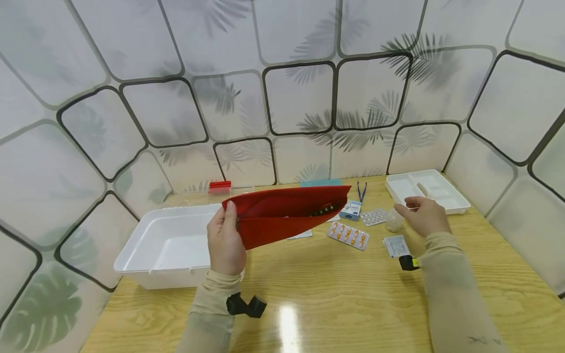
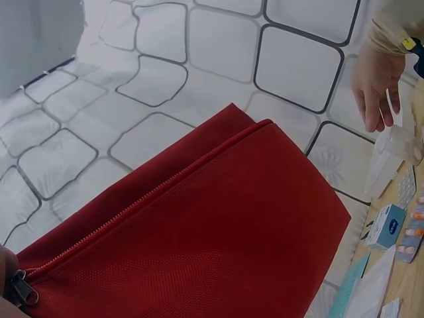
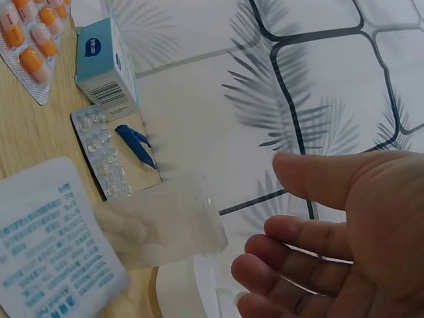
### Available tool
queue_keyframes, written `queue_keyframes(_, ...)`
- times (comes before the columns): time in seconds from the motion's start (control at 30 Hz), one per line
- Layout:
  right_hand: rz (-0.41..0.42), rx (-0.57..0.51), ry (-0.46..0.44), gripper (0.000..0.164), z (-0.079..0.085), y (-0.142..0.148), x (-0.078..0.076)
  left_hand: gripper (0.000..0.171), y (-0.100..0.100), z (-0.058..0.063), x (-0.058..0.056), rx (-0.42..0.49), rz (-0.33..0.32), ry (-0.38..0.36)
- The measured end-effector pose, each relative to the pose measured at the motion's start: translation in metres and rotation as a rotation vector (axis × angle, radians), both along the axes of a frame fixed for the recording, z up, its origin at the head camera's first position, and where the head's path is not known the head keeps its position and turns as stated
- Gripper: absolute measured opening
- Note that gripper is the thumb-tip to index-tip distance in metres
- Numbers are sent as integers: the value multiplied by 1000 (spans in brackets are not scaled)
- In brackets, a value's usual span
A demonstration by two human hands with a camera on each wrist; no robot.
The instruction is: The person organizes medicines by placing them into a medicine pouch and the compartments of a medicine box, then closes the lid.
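My left hand (image 1: 227,247) grips one end of a red zippered pouch (image 1: 273,230), thumb on top, and holds it up over the table. The pouch's mouth gapes, with a row of small light spots inside at its right end. A black zipper pull (image 2: 25,291) shows close to the left fingers. On the right, my other hand (image 1: 427,218) hovers with loosely bent fingers, nothing between them. Just beside its fingertips stands a translucent jar (image 3: 179,222) with pale contents. A printed sachet (image 1: 397,246) lies nearer to me than the jar.
Left stands a white plastic bin (image 1: 143,267); behind it is a clear box with a red clip (image 1: 219,186). A capsule blister pack (image 1: 348,236), a clear blister pack (image 1: 373,217), a small box (image 1: 350,211) and blue tweezers (image 1: 362,192) lie mid-table. A white divided tray (image 1: 459,198) is back right.
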State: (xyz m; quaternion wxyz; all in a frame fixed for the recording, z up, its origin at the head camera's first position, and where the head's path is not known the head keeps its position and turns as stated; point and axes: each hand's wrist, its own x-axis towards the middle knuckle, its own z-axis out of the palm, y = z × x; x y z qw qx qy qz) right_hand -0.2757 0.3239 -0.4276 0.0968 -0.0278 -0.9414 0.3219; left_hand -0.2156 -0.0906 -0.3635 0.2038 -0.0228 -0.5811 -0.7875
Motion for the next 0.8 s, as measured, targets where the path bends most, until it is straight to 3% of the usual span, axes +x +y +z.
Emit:
queue_keyframes(0.2,81,35,-150,77,-4,-3,-4,42,1,-1,0,-3,-15,4)
queue_keyframes(0.43,83,74,-211,63,-8,-5,-7,42,2,0,1,-28,-21,1)
queue_keyframes(0.63,56,85,-174,58,-10,-7,-7,43,2,0,3,-56,-25,17)
queue_keyframes(0.8,6,33,-19,56,2,-13,-2,42,3,0,4,-79,-35,17)
